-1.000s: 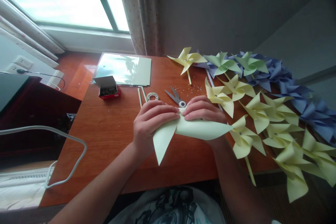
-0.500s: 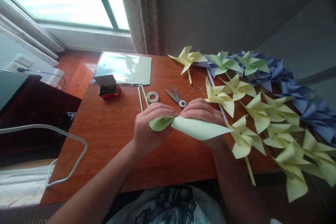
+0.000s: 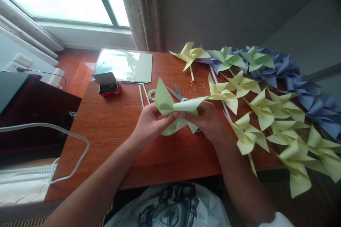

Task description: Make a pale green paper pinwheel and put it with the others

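- Two bare hands meet at the middle of one pale green paper pinwheel head, held just above the table (image 3: 106, 156); this is the clock's centre, with 12 at the far side.
- One left hand (image 3: 149, 124) at 9 o'clock, closed on the pinwheel head (image 3: 163, 99), its thumb near the middle.
- One right hand (image 3: 211, 122) at 3 to 4 o'clock, likewise closed on it; its thumb nearly meets the left one.
- One pair of scissors (image 3: 180, 95) just beyond at 12, blades parted, partly hidden.
- One roll of tape (image 3: 150, 94) at 10, partly hidden, and two thin sticks (image 3: 141, 95) just beside it.
- One opened red box (image 3: 108, 92) between 9 and 10, holding bits too small to count.
- One glossy packet (image 3: 128, 65) at 10.
- One ruler (image 3: 214, 74) near 2.
- Nine yellow pinwheels (image 3: 262, 110), spread from 12 to 4.
- Two green pinwheels (image 3: 226, 58) between 1 and 2.
- Several blue pinwheels (image 3: 287, 67) between 1 and 3, overlapping too much to count.
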A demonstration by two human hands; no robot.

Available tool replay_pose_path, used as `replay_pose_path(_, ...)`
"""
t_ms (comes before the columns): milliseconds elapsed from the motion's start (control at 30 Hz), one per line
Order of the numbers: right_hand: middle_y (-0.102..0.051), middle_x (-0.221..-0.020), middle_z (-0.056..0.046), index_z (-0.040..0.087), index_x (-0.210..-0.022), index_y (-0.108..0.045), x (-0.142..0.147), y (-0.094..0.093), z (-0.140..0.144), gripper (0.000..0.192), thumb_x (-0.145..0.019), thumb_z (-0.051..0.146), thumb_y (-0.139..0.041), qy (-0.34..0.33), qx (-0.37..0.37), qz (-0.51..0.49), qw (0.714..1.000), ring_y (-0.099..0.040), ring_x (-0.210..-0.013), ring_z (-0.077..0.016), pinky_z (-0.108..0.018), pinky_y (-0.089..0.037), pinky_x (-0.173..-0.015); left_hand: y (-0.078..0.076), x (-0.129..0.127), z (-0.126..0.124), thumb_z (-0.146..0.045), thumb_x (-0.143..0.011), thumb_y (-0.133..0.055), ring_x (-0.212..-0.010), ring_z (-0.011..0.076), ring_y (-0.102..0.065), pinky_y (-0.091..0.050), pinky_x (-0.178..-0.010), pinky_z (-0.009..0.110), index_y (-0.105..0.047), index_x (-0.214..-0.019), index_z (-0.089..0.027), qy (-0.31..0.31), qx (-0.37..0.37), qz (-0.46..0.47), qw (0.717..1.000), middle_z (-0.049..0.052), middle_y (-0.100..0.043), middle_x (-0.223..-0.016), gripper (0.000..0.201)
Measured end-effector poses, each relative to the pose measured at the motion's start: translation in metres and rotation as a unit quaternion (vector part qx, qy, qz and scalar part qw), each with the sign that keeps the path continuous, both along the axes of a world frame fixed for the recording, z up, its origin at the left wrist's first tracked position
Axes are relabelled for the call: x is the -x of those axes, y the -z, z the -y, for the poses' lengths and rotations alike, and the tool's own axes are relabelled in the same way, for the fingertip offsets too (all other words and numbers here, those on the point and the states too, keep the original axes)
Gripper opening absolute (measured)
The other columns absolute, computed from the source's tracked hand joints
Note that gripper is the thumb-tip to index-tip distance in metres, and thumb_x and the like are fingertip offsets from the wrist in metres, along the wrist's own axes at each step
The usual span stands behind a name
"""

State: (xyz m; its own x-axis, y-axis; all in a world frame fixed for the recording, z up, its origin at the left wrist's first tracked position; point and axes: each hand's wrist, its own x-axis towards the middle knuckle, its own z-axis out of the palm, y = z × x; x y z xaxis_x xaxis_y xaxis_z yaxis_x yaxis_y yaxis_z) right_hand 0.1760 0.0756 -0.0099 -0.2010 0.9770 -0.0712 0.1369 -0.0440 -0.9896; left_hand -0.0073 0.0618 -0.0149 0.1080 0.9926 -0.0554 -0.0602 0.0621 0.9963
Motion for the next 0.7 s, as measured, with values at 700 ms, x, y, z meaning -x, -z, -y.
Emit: replay_pose_path(700,-0.069,-0.071,-0.001,0.023,-0.074,-0.073,0.0020,0.0029,-0.0027,0.013,-0.072,0.034,-0.081,0.018,-0.033,0.054,0.998,-0.062,-0.065,-0.0202,-0.030,-0.050,-0.054,0.0048,-0.0003,-0.0016,-0.037,-0.066,-0.089,-0.069,0.0179,-0.066,-0.055,-0.061,0.025,-0.072,-0.078,-0.013,-0.022,0.014,0.003,1.000,0.004,-0.073,-0.077,0.031)
